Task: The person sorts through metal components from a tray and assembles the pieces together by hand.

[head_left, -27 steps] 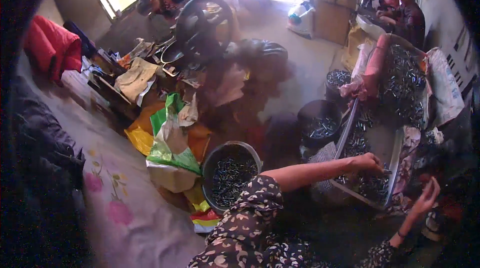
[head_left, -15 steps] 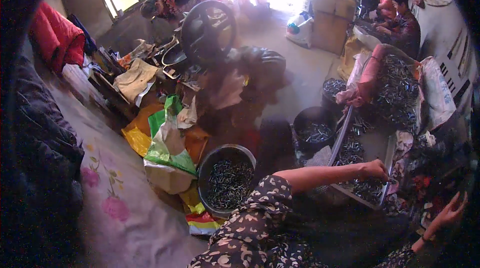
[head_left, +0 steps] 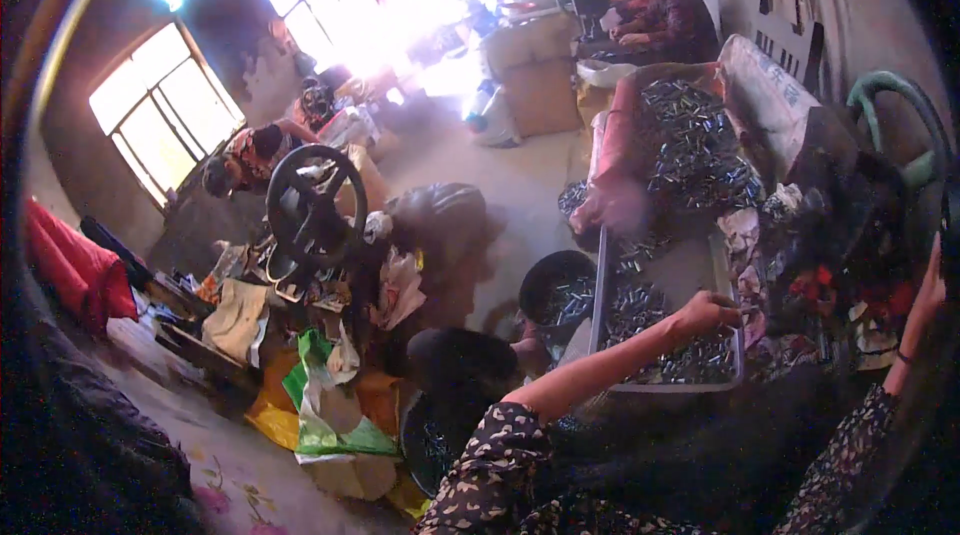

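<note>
My left hand is over the near right part of a pale-rimmed tray, its fingers pinched together. What they hold, if anything, is too small to make out. Small dark metal tube-like pieces lie loose in the tray. At the far right edge my right hand reaches up with fingers stretched out, at the lower end of a curved green wheel rim. Whether it touches the rim is unclear in the dark there.
Beyond the tray, a pink-edged sack holds a heap of similar pieces. Black buckets of pieces stand left of the tray. A machine with a dark handwheel is at left. Another person sits at the back; one bends by the window.
The view has swung up and to the right, bringing the green wheel into sight. My right hand has risen toward the wheel; my left hand stays pinched over the tray.
</note>
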